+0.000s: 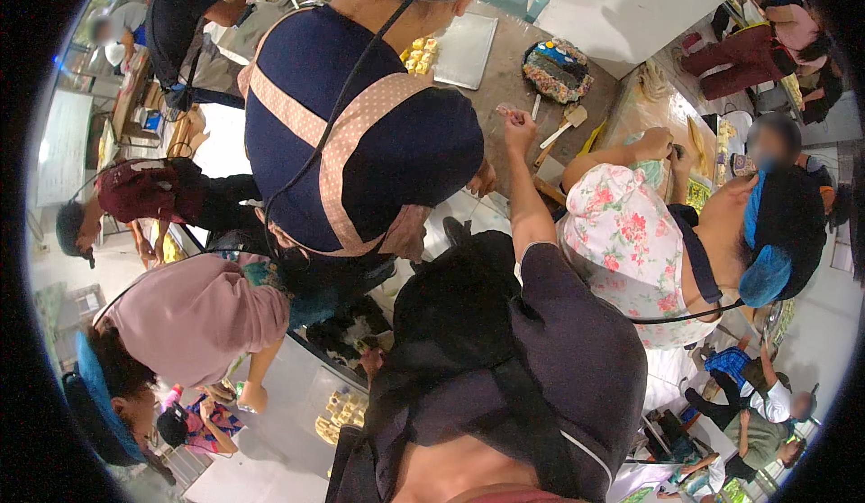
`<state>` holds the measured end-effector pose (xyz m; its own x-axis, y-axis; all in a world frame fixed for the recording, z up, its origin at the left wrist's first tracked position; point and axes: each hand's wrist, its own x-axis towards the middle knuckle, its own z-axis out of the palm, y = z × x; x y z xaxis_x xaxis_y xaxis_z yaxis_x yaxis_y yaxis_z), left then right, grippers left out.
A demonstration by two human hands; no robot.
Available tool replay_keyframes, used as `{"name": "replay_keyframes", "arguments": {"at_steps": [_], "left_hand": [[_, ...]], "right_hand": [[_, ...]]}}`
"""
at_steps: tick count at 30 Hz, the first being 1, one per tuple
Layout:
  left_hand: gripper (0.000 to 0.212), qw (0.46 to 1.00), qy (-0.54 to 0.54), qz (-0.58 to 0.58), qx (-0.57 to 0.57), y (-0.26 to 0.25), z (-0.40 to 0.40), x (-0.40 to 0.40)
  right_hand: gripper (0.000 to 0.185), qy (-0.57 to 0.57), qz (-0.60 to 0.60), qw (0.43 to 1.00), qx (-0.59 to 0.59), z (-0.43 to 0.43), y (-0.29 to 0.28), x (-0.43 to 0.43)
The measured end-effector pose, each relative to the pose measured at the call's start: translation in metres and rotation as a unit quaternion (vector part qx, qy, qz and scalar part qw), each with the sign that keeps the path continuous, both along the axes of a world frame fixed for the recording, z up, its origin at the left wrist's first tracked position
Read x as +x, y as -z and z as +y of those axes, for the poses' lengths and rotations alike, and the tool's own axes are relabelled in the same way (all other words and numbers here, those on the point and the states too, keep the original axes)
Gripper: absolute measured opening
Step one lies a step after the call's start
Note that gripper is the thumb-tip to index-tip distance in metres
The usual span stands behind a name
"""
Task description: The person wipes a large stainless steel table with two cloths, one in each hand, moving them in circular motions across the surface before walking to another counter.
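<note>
My right hand (519, 130) is raised over the brown tabletop (513, 43), its fingers closed on a small pinkish, partly clear piece (505, 108) too small to identify. Just beyond it is a round decorated piece (557, 70), perhaps a cake, with a pebbly multicoloured rim and a blue painted top. A white spatula (566, 124) lies right of my fingers. A hand, apparently my left hand (371, 362), shows low beside my torso near a black-and-white heap (348, 334). My dark clothing hides most of that arm, and its grip is unclear.
A person in a navy top and dotted apron (365, 131) stands close in front, and one in a floral apron (628, 226) at right. A person in a pink shirt (203, 320) is at left. A metal tray (467, 51) lies beside yellow pieces (420, 55). Cables hang across.
</note>
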<state>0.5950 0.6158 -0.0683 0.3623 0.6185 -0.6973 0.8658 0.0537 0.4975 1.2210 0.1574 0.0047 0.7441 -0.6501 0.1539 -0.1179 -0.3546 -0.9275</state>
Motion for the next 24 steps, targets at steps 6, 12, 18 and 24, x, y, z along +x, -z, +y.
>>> {"name": "replay_keyframes", "arguments": {"at_steps": [6,12,18,24], "left_hand": [[0.024,0.993,0.036,0.110,0.018,0.007,0.005,0.011],[0.026,0.987,0.054,0.148,0.019,0.008,0.004,0.020],[0.029,0.977,0.082,0.195,0.014,0.011,0.002,0.024],[0.034,0.965,0.091,0.246,0.001,0.015,0.008,0.019]], "right_hand": [[0.016,-0.015,0.009,1.000,-0.020,0.013,0.008,0.001],[0.015,-0.040,0.029,0.999,0.004,0.021,0.017,0.005],[0.017,-0.062,0.053,0.997,0.013,0.025,0.036,0.007],[0.018,-0.071,0.067,0.995,-0.009,0.029,0.037,0.000]]}}
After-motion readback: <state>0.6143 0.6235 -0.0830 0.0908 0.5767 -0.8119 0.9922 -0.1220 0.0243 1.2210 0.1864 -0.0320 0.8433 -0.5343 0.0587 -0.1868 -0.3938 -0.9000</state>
